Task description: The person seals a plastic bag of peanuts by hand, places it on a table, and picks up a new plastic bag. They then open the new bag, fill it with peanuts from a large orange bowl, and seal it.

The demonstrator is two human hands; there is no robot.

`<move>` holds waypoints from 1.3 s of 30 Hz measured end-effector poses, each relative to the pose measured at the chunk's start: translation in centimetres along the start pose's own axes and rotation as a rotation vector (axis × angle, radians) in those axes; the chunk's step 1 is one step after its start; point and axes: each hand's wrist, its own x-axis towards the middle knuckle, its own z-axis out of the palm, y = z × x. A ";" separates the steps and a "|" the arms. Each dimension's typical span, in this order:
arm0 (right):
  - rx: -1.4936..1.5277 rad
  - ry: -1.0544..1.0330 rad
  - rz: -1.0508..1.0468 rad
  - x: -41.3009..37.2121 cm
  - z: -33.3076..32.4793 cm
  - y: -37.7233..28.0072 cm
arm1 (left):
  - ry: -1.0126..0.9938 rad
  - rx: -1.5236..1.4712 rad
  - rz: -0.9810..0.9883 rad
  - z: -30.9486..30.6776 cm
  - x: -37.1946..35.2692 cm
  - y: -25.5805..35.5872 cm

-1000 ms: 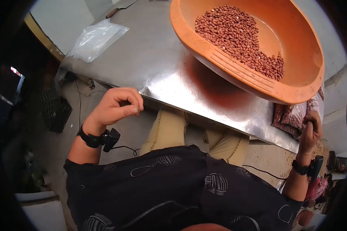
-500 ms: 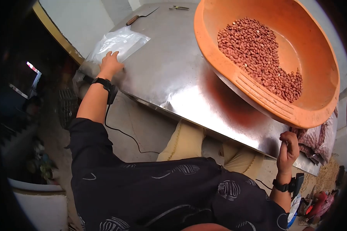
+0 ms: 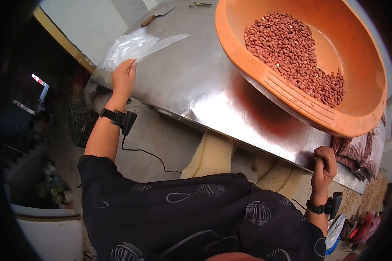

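My left hand (image 3: pixel 124 77) is at the near edge of the clear plastic bags (image 3: pixel 133 47), its fingers pinched together on the plastic. One strip of the plastic sticks out to the right over the metal table (image 3: pixel 183 74). My right hand (image 3: pixel 325 167) is by the table's front edge, fingers curled, below the orange basin (image 3: pixel 300 106); whatever it may hold is hidden. Reddish nuts (image 3: pixel 287 52) lie in the basin, piled toward its left and near side.
A knife (image 3: pixel 154 16) with a wooden handle and a small metal tool (image 3: pixel 200 4) lie at the table's far side. Filled bags of nuts (image 3: pixel 361 152) are at the right. A dark crate (image 3: pixel 79 122) stands on the floor at left.
My left hand has closed from spread fingers to a pinch, and part of the plastic has moved out to the right. The view has shifted slightly. My right hand stays curled.
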 end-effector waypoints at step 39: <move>0.353 -0.089 0.147 -1.7 10.4 -7.3 | -0.922 -1.698 -0.559 0.9 -15.4 30.7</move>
